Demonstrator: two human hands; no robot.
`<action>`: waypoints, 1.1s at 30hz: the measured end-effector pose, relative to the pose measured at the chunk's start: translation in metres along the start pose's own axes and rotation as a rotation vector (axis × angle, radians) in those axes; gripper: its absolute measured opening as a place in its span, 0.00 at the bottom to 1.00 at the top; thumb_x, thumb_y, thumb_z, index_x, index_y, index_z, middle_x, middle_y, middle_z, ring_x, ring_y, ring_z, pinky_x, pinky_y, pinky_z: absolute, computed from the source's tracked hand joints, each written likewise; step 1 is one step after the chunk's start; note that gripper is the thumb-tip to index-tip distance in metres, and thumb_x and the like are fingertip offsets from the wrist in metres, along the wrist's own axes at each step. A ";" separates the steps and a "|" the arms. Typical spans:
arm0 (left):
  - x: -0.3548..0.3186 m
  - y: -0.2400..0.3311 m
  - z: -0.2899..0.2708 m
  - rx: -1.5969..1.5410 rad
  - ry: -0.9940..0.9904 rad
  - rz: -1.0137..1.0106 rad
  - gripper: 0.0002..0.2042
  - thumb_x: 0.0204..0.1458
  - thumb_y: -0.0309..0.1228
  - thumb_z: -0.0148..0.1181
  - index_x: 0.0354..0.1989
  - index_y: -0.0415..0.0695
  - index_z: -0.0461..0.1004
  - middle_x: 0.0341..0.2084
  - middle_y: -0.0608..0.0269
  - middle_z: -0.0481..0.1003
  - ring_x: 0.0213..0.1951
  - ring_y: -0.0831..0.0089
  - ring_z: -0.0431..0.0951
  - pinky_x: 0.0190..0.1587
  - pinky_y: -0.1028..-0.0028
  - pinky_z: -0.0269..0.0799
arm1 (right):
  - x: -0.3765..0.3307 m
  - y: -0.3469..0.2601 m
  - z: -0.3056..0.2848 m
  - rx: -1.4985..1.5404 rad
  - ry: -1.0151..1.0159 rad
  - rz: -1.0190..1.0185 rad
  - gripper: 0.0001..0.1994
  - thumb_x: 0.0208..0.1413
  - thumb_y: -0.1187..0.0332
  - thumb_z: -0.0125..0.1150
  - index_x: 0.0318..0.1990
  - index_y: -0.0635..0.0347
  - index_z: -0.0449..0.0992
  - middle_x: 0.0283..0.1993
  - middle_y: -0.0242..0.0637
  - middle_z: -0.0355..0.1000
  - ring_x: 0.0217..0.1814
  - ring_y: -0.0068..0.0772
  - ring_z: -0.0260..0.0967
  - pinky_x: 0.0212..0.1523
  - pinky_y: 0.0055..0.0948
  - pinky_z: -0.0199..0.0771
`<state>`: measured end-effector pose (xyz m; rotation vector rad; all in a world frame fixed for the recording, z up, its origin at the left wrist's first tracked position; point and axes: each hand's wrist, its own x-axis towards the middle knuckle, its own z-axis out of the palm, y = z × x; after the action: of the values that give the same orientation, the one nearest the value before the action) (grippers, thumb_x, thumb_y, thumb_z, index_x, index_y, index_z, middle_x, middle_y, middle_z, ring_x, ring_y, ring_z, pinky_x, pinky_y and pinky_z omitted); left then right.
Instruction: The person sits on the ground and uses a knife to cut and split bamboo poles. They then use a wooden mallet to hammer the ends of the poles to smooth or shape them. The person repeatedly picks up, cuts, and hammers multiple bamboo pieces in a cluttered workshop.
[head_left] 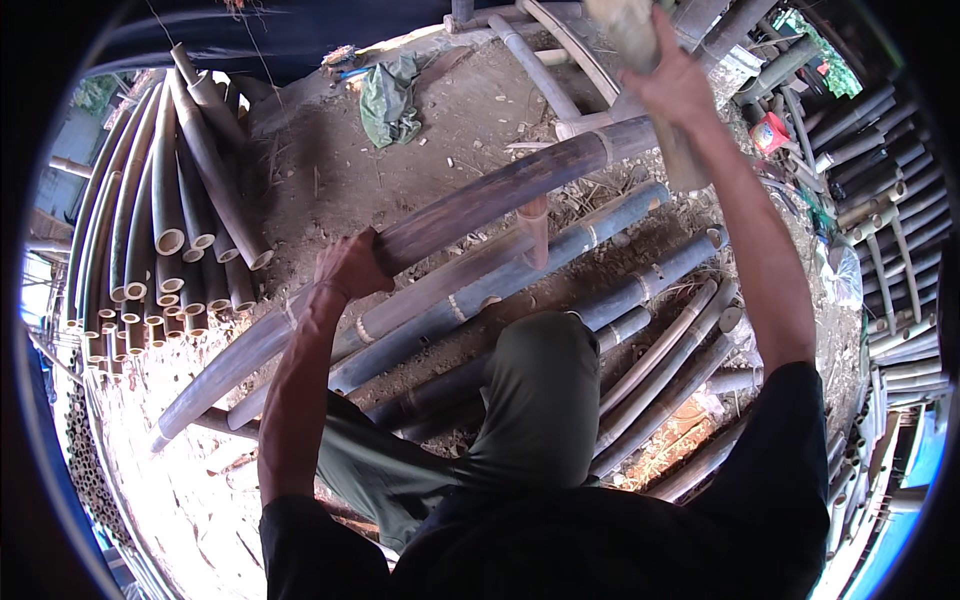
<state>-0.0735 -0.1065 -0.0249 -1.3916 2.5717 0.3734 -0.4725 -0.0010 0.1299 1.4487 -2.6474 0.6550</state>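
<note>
My left hand [350, 268] is closed around a long, dark brown bamboo pole [480, 200] that slants from lower left to upper right. Up at the pole's far right end, my right hand [675, 85] is raised and grips a pale wooden piece [622, 30], smeared by motion. A brownish flat wooden piece [682, 160] shows below that hand, partly behind the forearm; whether it belongs to the held piece I cannot tell. Under the pole, a short bamboo peg [535, 232] points down. Bluish-grey bamboo poles [560, 245] lie alongside, nearer my knee.
A stack of cut bamboo poles [165, 200] leans at the left. On the dirt floor lies a crumpled green sheet [390, 105]. A bamboo frame [540, 70] stands at the back, a red container [769, 133] at the right. More poles [885, 200] are piled along the right side.
</note>
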 end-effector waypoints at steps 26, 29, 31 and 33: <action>-0.101 -0.091 0.013 -0.087 -0.003 0.002 0.32 0.26 0.38 0.71 0.48 0.45 0.74 0.36 0.49 0.79 0.40 0.53 0.80 0.45 0.60 0.75 | -0.089 0.086 0.044 0.135 -0.354 0.090 0.58 0.38 0.63 0.76 0.73 0.58 0.40 0.69 0.58 0.57 0.70 0.52 0.58 0.69 0.35 0.55; -0.086 -0.108 0.000 -0.113 0.029 -0.039 0.35 0.24 0.40 0.72 0.50 0.46 0.75 0.36 0.51 0.80 0.40 0.55 0.81 0.45 0.62 0.76 | -0.094 0.067 0.030 0.253 -0.281 0.037 0.56 0.40 0.60 0.75 0.73 0.59 0.41 0.68 0.55 0.60 0.70 0.50 0.58 0.70 0.34 0.55; -0.070 -0.106 -0.006 -0.036 -0.014 -0.076 0.35 0.24 0.41 0.72 0.51 0.49 0.75 0.37 0.51 0.80 0.41 0.54 0.80 0.45 0.60 0.76 | -0.094 0.042 0.018 0.262 -0.259 0.008 0.54 0.41 0.60 0.75 0.73 0.58 0.42 0.67 0.53 0.60 0.70 0.48 0.58 0.70 0.34 0.55; -0.064 -0.120 -0.013 0.047 -0.077 -0.090 0.35 0.26 0.42 0.72 0.51 0.50 0.75 0.38 0.52 0.80 0.42 0.54 0.80 0.45 0.59 0.76 | -0.098 -0.002 0.015 0.294 -0.261 -0.109 0.51 0.43 0.64 0.73 0.73 0.57 0.44 0.67 0.52 0.61 0.70 0.45 0.58 0.70 0.34 0.54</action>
<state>0.0610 -0.1233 -0.0098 -1.4416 2.4311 0.3437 -0.4135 0.0699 0.0931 1.8591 -2.7222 0.9361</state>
